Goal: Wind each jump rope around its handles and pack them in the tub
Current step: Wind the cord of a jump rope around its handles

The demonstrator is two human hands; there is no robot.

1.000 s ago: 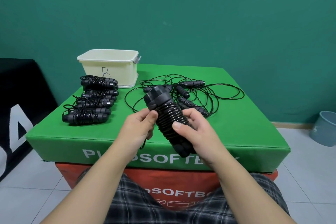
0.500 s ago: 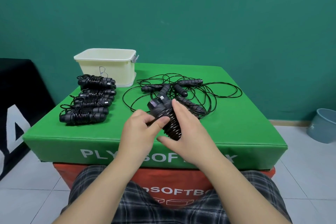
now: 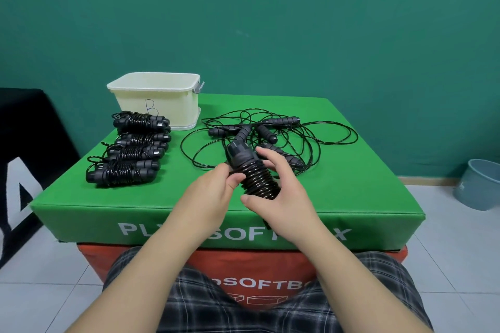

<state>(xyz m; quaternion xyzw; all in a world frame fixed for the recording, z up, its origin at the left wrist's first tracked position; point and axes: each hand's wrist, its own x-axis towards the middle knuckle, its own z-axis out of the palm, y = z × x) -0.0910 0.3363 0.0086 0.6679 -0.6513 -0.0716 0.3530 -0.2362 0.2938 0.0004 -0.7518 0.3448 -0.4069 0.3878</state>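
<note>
Wall: teal, behind everything.
Worktop (image 3: 351, 197): a green padded block printed with white letters, stacked on an orange block (image 3: 270, 273) that carries similar lettering.
Bin (image 3: 481, 186): a pale blue bucket on the tiled floor, right of the worktop and well apart from it.
Tub (image 3: 157, 105): a cream plastic box at the worktop's far left corner, a "B" written on its near wall; its inside is hidden from this angle.
Loose ropes (image 3: 311, 138): a tangle of black cord and black handles spread over the far middle of the worktop, right of the tub.
Wound ropes (image 3: 132, 149): four black bundles in a row in front of the tub, running toward the near left edge, each with cord coiled round paired handles.
Held rope (image 3: 254, 176): a fifth bundle, tilted with its handle caps pointing away, above the worktop's near middle.
Right hand (image 3: 281, 192): grasps the bundle's lower end, thumb under the coils and fingers curled over the far side.
Left hand (image 3: 213, 192): thumb and fingers pinch the bundle at its coils, just below the caps.
</note>
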